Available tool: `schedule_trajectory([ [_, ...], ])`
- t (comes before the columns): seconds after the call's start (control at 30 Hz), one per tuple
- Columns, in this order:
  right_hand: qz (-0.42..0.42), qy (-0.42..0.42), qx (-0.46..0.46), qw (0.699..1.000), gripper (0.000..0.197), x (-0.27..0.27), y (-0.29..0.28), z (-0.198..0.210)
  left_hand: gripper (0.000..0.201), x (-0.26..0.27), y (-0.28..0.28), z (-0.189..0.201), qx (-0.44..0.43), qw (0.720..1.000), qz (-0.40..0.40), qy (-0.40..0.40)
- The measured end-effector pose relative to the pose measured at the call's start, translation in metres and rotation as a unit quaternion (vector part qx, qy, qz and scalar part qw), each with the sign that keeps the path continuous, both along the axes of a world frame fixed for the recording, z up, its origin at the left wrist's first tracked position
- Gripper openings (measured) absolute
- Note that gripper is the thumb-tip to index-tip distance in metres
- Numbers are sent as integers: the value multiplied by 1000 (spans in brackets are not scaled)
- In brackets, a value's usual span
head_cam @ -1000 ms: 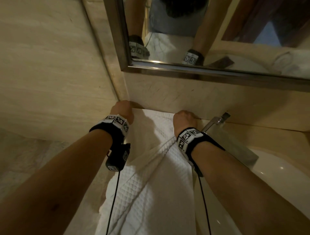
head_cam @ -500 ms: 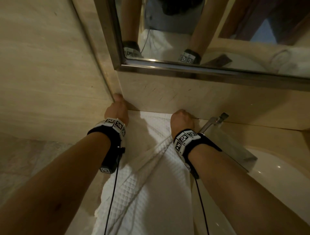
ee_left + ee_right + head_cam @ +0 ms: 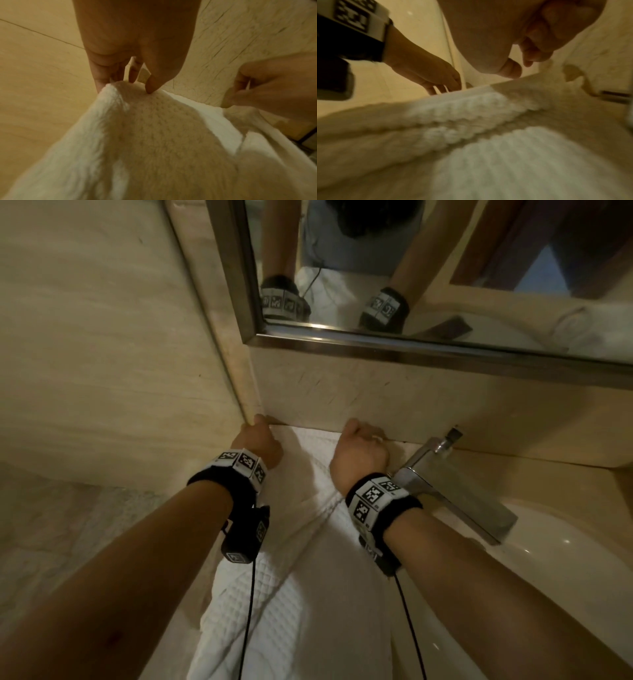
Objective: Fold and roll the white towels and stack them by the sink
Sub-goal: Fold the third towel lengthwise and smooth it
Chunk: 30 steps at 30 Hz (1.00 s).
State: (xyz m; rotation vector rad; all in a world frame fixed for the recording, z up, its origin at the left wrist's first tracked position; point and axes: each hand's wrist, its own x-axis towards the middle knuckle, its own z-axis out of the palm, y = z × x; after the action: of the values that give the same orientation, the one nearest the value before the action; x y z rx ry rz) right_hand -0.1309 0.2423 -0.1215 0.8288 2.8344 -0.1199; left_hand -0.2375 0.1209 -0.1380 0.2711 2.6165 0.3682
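Note:
A white waffle-weave towel (image 3: 308,594) lies lengthwise on the beige counter, with its far edge against the back wall. My left hand (image 3: 257,436) is at the towel's far left corner, in the corner of the walls. In the left wrist view its thumb and fingers (image 3: 123,83) pinch that corner of the towel (image 3: 154,128). My right hand (image 3: 361,445) is curled at the far right corner, just left of the faucet. In the right wrist view its thumb and fingertips (image 3: 520,67) close over the towel's edge (image 3: 513,86). A long crease runs down the towel's middle.
A chrome faucet (image 3: 455,494) stands right of my right hand, over the white sink (image 3: 548,559). A framed mirror (image 3: 411,268) hangs above the back wall and reflects a rolled white towel (image 3: 582,330). A tiled side wall (image 3: 102,337) closes off the left.
Both hands moved forward with the towel's far edge to the back wall. The left hand went further into the wall corner.

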Motion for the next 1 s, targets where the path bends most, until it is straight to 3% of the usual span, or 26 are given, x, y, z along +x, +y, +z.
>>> schedule_trajectory([
  [0.1, 73, 22, -153, 985, 44, 7, -27, 4, 46, 9, -6, 0, 8, 1000, 11, -1],
  [0.17, 78, -56, -304, 948, 61, 12, -42, -3, 59, 21, -14, 2, 24, 999, 38, -12],
  [0.2, 82, -105, -337, 932, 77, 16, -48, -7, 67, 28, -20, 3, 32, 997, 62, -24],
  [0.27, 102, -155, -332, 925, 103, 25, -56, -13, 74, 39, -34, 1, 38, 994, 83, -58],
  [0.43, 109, -123, -319, 934, 111, 42, -60, -12, 73, 64, -70, 5, 20, 981, 98, -166],
  [0.73, 105, -21, -251, 962, 89, 71, -80, -19, 88, 123, -109, 22, -27, 947, -1, -320],
  [0.8, 106, -7, -237, 966, 81, 76, -84, -19, 92, 130, -115, 25, -99, 950, -73, -288],
  [0.87, 109, -6, -228, 968, 76, 80, -86, -21, 82, 135, -118, 29, -183, 956, -99, -205],
  [1.0, 113, -35, -254, 960, 78, 89, -80, -24, 57, 150, -116, 36, -187, 966, -133, -120],
])
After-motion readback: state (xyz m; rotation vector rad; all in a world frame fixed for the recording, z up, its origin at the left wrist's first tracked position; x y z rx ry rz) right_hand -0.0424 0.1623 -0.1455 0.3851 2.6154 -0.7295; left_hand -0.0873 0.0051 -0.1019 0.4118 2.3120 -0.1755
